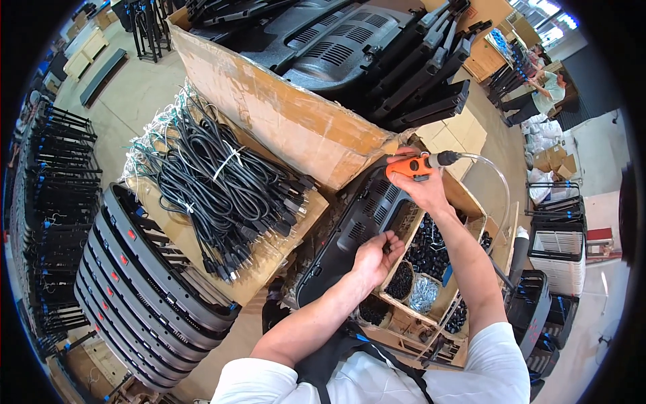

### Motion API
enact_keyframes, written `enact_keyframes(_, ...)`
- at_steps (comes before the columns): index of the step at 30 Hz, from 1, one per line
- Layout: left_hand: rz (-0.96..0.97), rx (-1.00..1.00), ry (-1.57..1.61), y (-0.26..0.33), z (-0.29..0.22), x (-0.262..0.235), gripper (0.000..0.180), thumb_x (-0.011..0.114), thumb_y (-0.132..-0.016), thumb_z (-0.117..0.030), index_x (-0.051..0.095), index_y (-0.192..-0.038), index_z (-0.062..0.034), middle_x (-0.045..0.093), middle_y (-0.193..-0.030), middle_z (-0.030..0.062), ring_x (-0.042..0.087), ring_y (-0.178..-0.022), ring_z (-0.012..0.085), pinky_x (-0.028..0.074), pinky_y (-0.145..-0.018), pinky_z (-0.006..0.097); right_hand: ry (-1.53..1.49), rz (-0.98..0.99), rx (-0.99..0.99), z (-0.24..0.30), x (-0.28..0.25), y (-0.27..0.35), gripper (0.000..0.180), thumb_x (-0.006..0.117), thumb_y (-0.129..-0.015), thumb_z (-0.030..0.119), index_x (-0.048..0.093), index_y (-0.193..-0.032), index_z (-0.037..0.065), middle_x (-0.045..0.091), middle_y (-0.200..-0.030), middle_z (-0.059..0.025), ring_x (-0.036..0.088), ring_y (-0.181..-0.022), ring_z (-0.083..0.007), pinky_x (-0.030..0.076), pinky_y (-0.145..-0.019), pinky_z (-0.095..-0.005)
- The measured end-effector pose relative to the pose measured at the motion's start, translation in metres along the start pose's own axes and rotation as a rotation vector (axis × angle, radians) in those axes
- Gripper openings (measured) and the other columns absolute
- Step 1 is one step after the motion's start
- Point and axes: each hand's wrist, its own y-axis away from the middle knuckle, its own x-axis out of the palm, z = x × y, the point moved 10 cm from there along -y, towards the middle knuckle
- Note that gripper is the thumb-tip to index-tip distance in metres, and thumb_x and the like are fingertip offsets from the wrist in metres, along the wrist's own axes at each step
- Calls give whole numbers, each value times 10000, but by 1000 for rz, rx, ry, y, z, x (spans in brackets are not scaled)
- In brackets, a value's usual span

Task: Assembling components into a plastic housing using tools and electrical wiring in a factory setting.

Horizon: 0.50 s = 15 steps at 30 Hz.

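My right hand (pixel 427 188) is wrapped round an orange power screwdriver (pixel 416 165), whose clear hose (pixel 498 176) curves off to the right. The tool is over the far end of a black vented plastic cover (pixel 346 252); its tip is hidden, so I cannot tell whether it touches. Palm up, my left hand (pixel 378 257) hovers at the near right side of that cover with its fingers curled in. Whatever lies in those fingers is too small to name. Beside it, a divided wooden box (pixel 464 236) holds black plastic parts (pixel 431 246), dark screws (pixel 400 280) and silvery screws (pixel 424 293).
Bundled black power cords (pixel 225 175) lie on a board at left. Below them are stacked curved grey-black housings (pixel 145 289). A cardboard wall (pixel 269 111) stands ahead, with more black covers (pixel 343 44) behind it. Another person (pixel 548 94) is at the far right.
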Motion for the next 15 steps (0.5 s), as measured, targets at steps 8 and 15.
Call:
enact_keyframes(8,122,-55,-140,35,20,-17,226,501,-1105,-161,611,-1227,-7,616,-889,36,641,-784,200,576,-698,317,89,31,-10,5,13,-7,343,852,-797,58,708,-1107,27,747,-1107,-61,698,-999,-145,565,-925,-314)
enact_keyframes(15,43,-12,-127,57,22,-48,245,481,-1099,-102,612,-1280,-2,645,-956,69,667,-799,202,596,-709,329,85,58,-23,0,15,-8,345,856,-780,83,716,-1092,36,743,-1092,-45,687,-1011,-149,553,-935,-326)
